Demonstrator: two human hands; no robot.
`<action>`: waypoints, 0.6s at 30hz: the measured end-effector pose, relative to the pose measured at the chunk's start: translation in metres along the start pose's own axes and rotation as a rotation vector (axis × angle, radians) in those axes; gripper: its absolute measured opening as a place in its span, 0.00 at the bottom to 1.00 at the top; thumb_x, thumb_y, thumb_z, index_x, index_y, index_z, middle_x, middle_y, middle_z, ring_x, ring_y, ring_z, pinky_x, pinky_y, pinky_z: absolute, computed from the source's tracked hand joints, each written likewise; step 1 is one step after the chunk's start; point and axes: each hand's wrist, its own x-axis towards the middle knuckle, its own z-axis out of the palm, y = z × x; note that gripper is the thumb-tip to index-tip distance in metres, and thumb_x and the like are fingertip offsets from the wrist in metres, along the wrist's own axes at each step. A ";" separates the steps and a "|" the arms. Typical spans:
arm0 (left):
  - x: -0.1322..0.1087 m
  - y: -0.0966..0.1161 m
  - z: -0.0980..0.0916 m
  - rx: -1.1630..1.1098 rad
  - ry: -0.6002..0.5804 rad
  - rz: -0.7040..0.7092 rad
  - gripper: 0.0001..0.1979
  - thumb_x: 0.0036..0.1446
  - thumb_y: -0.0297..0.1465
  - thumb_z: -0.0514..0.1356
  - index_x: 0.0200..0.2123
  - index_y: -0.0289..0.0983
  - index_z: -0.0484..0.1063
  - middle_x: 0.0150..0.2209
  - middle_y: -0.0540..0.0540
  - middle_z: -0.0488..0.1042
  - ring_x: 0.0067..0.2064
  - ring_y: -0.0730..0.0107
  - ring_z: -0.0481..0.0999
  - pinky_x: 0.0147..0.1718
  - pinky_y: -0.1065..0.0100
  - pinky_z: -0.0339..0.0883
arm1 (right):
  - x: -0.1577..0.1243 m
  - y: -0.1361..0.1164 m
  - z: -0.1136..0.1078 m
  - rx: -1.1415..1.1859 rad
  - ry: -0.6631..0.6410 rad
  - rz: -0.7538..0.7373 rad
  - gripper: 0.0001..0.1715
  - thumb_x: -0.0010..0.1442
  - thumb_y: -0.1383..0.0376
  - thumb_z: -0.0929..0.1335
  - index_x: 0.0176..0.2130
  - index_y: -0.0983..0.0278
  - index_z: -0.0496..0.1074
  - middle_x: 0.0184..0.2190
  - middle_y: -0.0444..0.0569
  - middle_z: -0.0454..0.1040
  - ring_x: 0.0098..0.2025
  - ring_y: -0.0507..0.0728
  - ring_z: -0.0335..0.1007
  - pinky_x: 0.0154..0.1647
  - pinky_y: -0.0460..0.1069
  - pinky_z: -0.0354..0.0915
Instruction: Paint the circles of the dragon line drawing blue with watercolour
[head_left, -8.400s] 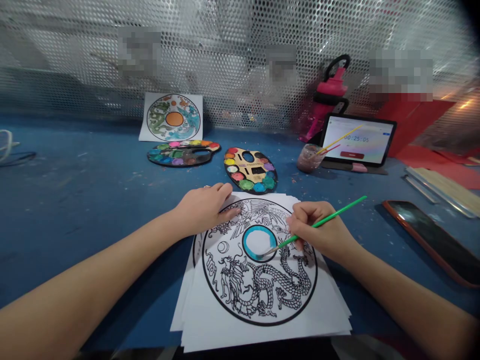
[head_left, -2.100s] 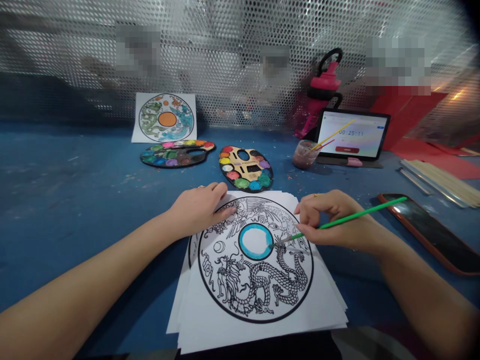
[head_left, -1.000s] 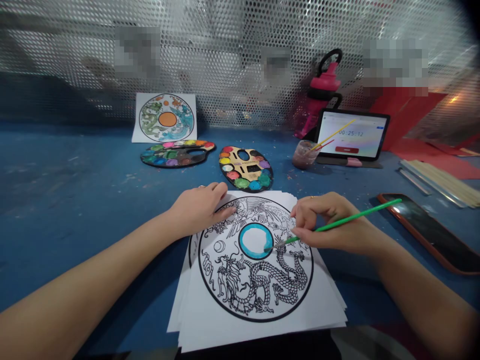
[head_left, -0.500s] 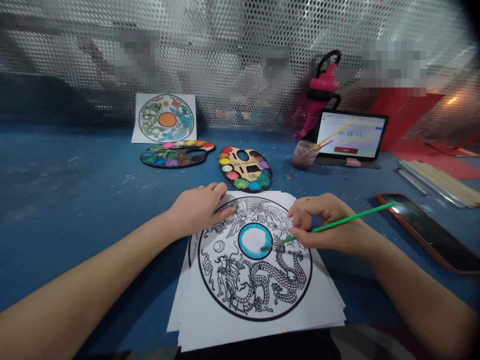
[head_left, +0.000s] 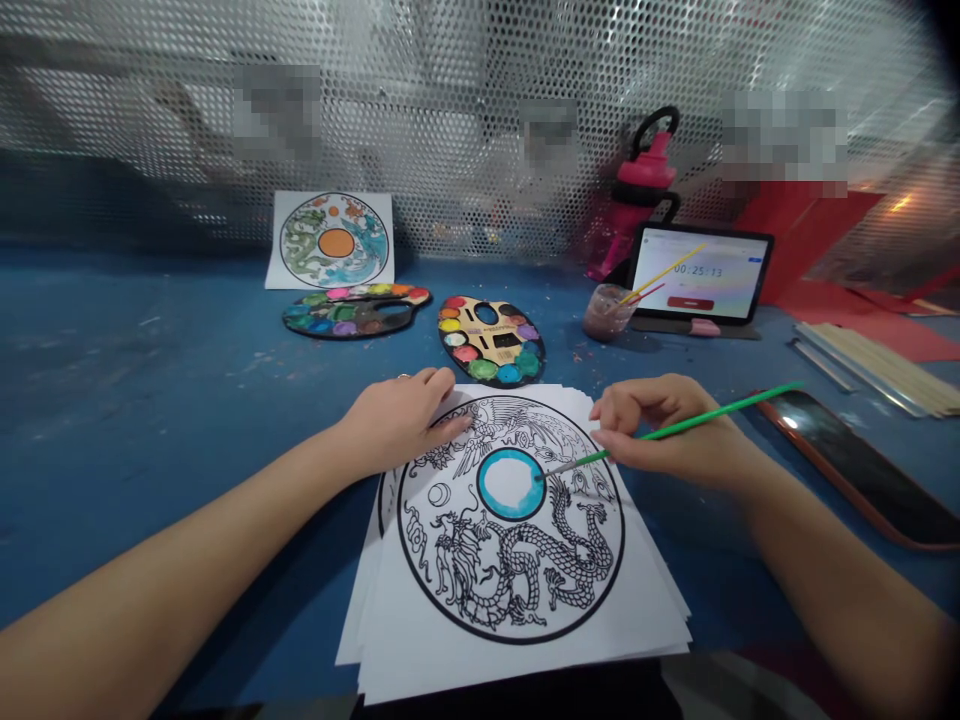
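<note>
Head camera view: a person sits at a paint-flecked blue table (head_left: 187,380), right hand (head_left: 660,425) closed around a slim green paintbrush (head_left: 731,406), thumb and fingers pinching it near the metal collar. The brush slants from centre toward the right of the frame, its dark bristles at the right side of a turquoise band (head_left: 487,486) that rings the white middle of a dragon-and-phoenix colouring page (head_left: 525,660). That page, the rest of its line art unpainted, tops a slightly fanned stack of sheets in the lower centre of the frame. The left hand (head_left: 397,425), open and gripping nothing, rests at the page's upper left edge, a band visible on one finger.

Just beyond the page, at centre, lies a palette with a tan middle (head_left: 495,325); to its left is a black palette (head_left: 407,323), before a painted sample sheet (head_left: 336,243) propped at the upper left. Toward the upper right, a clear cup (head_left: 609,320) of murky liquid holds yellow and red brushes beside a tablet (head_left: 694,285) reading 00:25:13, with a pink bottle (head_left: 649,175) behind. A smartphone (head_left: 870,465) in a reddish-brown case lies at far right. Perforated metal sheeting (head_left: 450,70) spans the background.
</note>
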 end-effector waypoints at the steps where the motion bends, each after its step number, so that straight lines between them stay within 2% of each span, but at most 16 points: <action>1: 0.000 0.000 0.000 0.000 0.000 0.003 0.18 0.61 0.48 0.47 0.36 0.39 0.57 0.35 0.46 0.70 0.29 0.62 0.71 0.19 0.69 0.47 | 0.001 0.003 -0.002 0.037 0.042 -0.007 0.18 0.53 0.67 0.70 0.19 0.63 0.59 0.19 0.42 0.66 0.26 0.51 0.63 0.29 0.48 0.61; 4: -0.002 -0.001 0.000 -0.010 -0.001 0.016 0.18 0.61 0.49 0.45 0.37 0.39 0.57 0.36 0.45 0.70 0.30 0.61 0.71 0.19 0.68 0.49 | 0.003 0.007 -0.006 0.113 0.147 0.032 0.18 0.53 0.63 0.71 0.20 0.63 0.60 0.18 0.42 0.68 0.25 0.51 0.64 0.25 0.47 0.59; 8: -0.002 -0.002 0.000 -0.018 0.001 0.021 0.19 0.61 0.49 0.45 0.39 0.38 0.58 0.37 0.45 0.70 0.31 0.61 0.72 0.20 0.68 0.52 | 0.005 0.003 -0.005 0.132 0.244 0.152 0.22 0.55 0.57 0.70 0.20 0.63 0.59 0.13 0.40 0.65 0.16 0.48 0.59 0.18 0.45 0.53; 11: -0.001 -0.001 -0.001 -0.014 0.003 0.025 0.19 0.62 0.48 0.45 0.39 0.38 0.58 0.37 0.44 0.70 0.30 0.61 0.72 0.20 0.68 0.52 | 0.009 0.003 -0.009 0.115 0.351 0.154 0.22 0.54 0.55 0.71 0.20 0.62 0.59 0.11 0.39 0.65 0.14 0.47 0.58 0.17 0.45 0.53; 14: -0.001 0.001 -0.003 -0.015 -0.017 0.019 0.18 0.62 0.48 0.45 0.39 0.38 0.58 0.37 0.44 0.70 0.30 0.62 0.72 0.20 0.68 0.53 | 0.018 0.008 -0.025 0.043 0.527 0.124 0.21 0.53 0.54 0.71 0.20 0.63 0.62 0.16 0.43 0.71 0.19 0.49 0.64 0.23 0.46 0.60; 16: -0.002 0.001 -0.004 -0.019 -0.022 0.019 0.18 0.62 0.47 0.45 0.39 0.38 0.58 0.37 0.44 0.70 0.32 0.61 0.73 0.21 0.68 0.56 | 0.026 0.012 -0.042 -0.022 0.644 0.114 0.18 0.56 0.53 0.68 0.23 0.63 0.68 0.20 0.46 0.73 0.22 0.51 0.68 0.27 0.48 0.63; 18: -0.002 0.002 -0.005 -0.021 -0.013 0.020 0.18 0.62 0.47 0.44 0.39 0.38 0.58 0.37 0.44 0.70 0.33 0.60 0.73 0.22 0.68 0.58 | 0.036 0.018 -0.061 -0.018 0.709 0.105 0.19 0.58 0.52 0.65 0.26 0.63 0.70 0.21 0.48 0.73 0.22 0.53 0.69 0.26 0.50 0.64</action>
